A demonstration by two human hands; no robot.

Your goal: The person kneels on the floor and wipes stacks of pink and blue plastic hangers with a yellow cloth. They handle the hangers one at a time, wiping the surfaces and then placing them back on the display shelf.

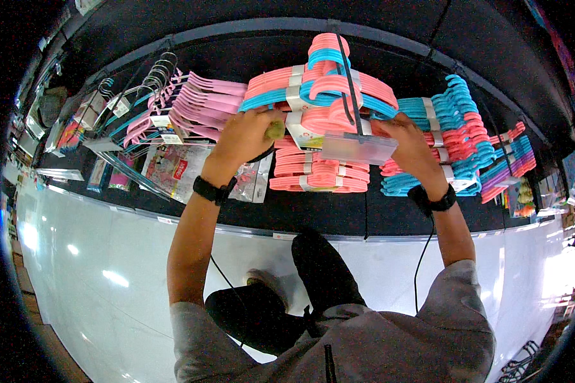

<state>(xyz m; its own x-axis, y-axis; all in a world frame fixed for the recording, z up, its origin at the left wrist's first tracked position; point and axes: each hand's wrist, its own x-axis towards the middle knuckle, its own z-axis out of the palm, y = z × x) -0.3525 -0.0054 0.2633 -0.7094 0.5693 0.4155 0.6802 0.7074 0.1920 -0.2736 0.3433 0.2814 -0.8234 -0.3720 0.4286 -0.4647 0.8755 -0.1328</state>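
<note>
On the black shelf [338, 216], a central stack of coral and blue hangers [328, 84] lies in neat layers. The left hand [246, 135] curls around its left end, the right hand [407, 142] its right (fingertips partly hidden). A white band [294, 88] wraps it.

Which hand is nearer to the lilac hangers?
Left. The left hand is just right of the lilac hangers, at the left end of the coral-and-blue hanger bundle; the right hand is farther away, at the bundle's right end.
</note>
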